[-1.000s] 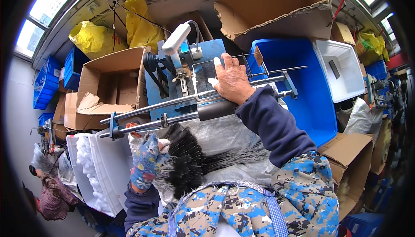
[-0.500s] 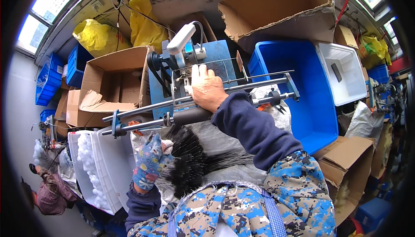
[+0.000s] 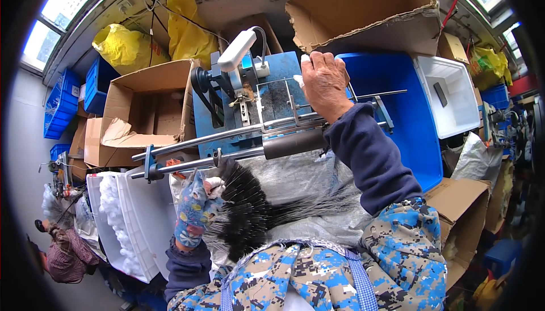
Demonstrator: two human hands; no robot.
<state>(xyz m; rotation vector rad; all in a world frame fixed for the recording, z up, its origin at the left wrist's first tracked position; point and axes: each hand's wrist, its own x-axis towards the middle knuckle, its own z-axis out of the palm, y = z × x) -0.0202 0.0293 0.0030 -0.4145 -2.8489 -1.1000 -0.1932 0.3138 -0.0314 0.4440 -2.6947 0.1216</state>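
Observation:
My right hand [image 3: 325,85], bare with white wrapping on the thumb and one fingertip, is over the right end of a blue bench machine [image 3: 278,70]. Its fingers are bent and close together; what they grip is hidden. Below it a sliding carriage with a dark grey sleeve [image 3: 295,143] rides on two long steel rods [image 3: 198,137]. My left hand [image 3: 197,206], in a blue patterned glove with white-covered fingertips, is closed beside a bundle of black-bristled wire brushes [image 3: 244,209]. Anything it holds cannot be made out. The brushes' thin wire stems fan rightward over a silvery sheet [image 3: 295,175].
An open carton [image 3: 147,104] stands left of the machine, a larger one [image 3: 363,10] behind. To the right are a deep blue bin [image 3: 414,141] and a white tub [image 3: 451,98]. A white bin [image 3: 147,220] with white fluff is at left; another person [image 3: 68,254] sits beyond it.
My right hand has moved from the machine's middle to its right end. The carriage with the grey sleeve has slid right too. My left hand stays almost in place.

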